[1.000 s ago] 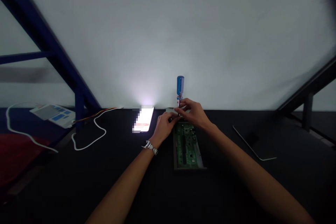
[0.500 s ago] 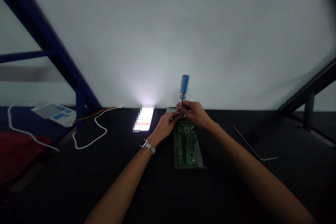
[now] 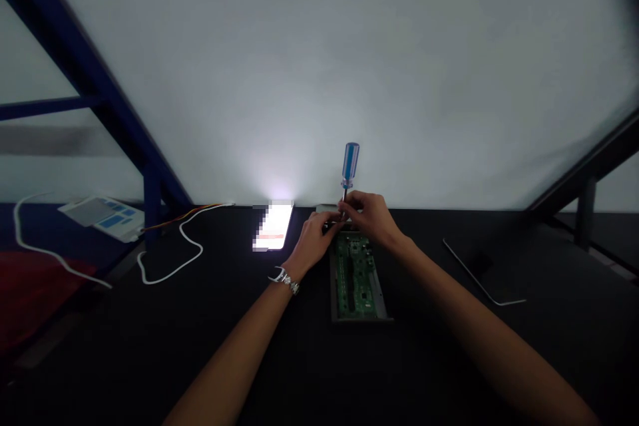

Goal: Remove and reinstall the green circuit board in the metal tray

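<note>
A screwdriver (image 3: pixel 351 161) with a clear blue handle stands nearly upright, tip down, at the far end of a green circuit board (image 3: pixel 360 279). The board lies in a shallow dark metal tray (image 3: pixel 333 299). My right hand (image 3: pixel 372 215) pinches the screwdriver's shaft below the handle. From the left, my left hand (image 3: pixel 313 238) reaches the same far end, its fingers drawn together by the screwdriver's tip. What those fingers grip is hidden, as is the tip. Behind them a pale flat piece (image 3: pixel 325 208) shows partly.
A glowing phone (image 3: pixel 274 226) lies left of my hands. Farther left are a white cable (image 3: pixel 192 263) and a white and blue card-like item (image 3: pixel 106 216). An L-shaped metal rod (image 3: pixel 472 273) rests on the right. Blue frame bars (image 3: pixel 100 66) slant up at left; a wall stands behind.
The screwdriver's handle has turned slightly, with the shaft still between my right fingers. Both hands stay at the board's far end, with only small finger shifts.
</note>
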Available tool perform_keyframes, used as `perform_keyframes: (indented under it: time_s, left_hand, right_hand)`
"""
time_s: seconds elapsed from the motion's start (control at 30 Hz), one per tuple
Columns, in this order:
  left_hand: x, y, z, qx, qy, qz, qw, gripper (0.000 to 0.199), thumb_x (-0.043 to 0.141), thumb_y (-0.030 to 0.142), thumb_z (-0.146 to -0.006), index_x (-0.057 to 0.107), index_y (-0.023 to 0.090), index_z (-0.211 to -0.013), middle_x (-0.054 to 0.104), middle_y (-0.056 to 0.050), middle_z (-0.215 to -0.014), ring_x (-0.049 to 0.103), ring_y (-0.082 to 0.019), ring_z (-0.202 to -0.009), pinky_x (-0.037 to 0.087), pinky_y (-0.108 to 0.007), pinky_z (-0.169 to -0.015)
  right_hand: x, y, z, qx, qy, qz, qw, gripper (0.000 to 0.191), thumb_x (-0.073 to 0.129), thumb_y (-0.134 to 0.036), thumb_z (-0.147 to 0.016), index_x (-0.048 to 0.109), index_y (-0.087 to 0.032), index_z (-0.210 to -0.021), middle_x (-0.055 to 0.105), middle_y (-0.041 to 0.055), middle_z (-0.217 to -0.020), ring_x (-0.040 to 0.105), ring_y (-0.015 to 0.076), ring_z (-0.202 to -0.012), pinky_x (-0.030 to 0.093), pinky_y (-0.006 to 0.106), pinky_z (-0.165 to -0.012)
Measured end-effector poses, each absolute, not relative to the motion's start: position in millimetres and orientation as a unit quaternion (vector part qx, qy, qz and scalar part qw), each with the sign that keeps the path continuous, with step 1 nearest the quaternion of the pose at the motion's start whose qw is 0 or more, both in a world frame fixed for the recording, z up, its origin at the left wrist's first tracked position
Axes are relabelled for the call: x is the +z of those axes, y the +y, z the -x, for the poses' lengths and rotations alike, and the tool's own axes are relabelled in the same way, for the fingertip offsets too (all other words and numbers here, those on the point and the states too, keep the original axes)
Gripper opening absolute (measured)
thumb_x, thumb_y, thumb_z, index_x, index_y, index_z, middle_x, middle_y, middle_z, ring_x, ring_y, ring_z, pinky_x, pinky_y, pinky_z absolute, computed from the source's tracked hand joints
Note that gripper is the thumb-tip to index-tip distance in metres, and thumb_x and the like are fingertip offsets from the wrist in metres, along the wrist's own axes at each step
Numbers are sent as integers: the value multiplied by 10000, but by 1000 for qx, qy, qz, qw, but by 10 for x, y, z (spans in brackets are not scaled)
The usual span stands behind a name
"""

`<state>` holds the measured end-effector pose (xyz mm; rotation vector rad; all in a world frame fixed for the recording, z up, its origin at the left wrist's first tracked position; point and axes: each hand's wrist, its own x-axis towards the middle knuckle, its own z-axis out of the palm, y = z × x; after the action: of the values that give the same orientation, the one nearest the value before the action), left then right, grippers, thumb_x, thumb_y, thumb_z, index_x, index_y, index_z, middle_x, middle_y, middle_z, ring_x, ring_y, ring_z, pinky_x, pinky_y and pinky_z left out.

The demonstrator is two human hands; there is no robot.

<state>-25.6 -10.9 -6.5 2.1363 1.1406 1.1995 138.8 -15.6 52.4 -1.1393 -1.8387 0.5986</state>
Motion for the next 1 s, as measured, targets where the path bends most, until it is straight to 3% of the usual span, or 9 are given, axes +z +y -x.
perform_keyframes:
  time_s: [0.1,0.27,0.37,0.5,0.67,0.87,1.0]
  left_hand:
    - [-91,-98,280,416,394,-788,227,225,567,233,-928,696,228,-1112,690,-52,-972,625,-190,-893,493,-331,-814]
    - [-76,-120,267,426,422,-771,216,155,617,262,-899,735,214,-986,688,-41,-880,628,-194,-854,487,-324,-792]
    - [-62,-143,240,436,442,-758,202,112,661,262,-864,733,200,-923,681,-40,-855,625,-198,-842,492,-323,-780]
    - [-77,-142,225,441,438,-758,198,103,667,267,-857,721,201,-916,677,-45,-870,613,-204,-867,498,-331,-791]
    - [-96,-112,264,426,394,-786,213,186,584,252,-912,696,223,-1058,684,-52,-949,594,-212,-937,486,-352,-828]
    - [-89,-114,255,428,421,-770,218,139,610,284,-896,721,212,-934,687,-40,-870,611,-204,-861,480,-338,-791]
    - [-70,-124,204,441,440,-760,186,88,675,279,-847,713,200,-858,691,-39,-837,597,-219,-874,477,-353,-802]
  right_hand:
    - [542,-167,-1396,277,-741,430,435,158,535,-256,-897,651,-164,-952,719,58,-833,664,153,-647,527,286,-605]
    - [502,-152,-1393,302,-740,420,431,271,536,-281,-897,610,-173,-1134,713,77,-964,658,140,-639,532,280,-581]
    - [466,-133,-1395,253,-714,464,459,242,639,-360,-838,642,-178,-997,711,64,-859,648,159,-642,522,285,-568]
    - [477,-144,-1403,248,-716,470,452,230,613,-390,-863,623,-183,-764,680,36,-667,637,163,-591,505,291,-569]
    - [552,-184,-1403,265,-754,420,430,142,556,-268,-892,671,-186,-882,732,48,-797,671,161,-639,517,307,-650]
    - [533,-177,-1403,288,-743,424,430,291,583,-288,-872,659,-176,-1130,739,74,-935,673,166,-673,529,313,-643]
    - [492,-148,-1410,236,-720,474,449,188,669,-336,-814,709,-167,-887,732,56,-762,656,177,-644,496,295,-600]
